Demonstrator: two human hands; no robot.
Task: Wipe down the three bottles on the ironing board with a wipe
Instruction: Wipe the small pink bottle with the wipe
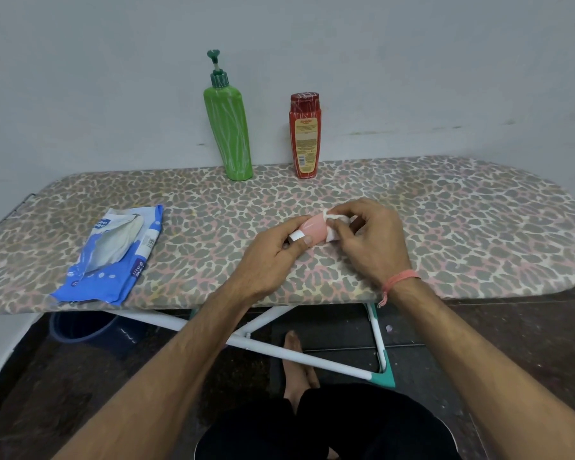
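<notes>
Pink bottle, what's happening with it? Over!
Left hand grips pink bottle. Right hand rubs wipe on it. Green bottle, red bottle stand untouched. Nothing blocking.

We note the ironing board cover: a leopard-style print of grey spots outlined in cream, with pink patches between them. On it, the pump bottle is bright green with pale streaks; its pump head and collar are dark green. Beside that bottle, the second bottle is red with a red cap crossed by pale lines and an orange-yellow label. The small bottle is pink with a white cap, and the wipe against it is white. The wipe packet is blue and white. We see a pink-orange thread band on one wrist. The board's legs are white with teal feet.
</notes>
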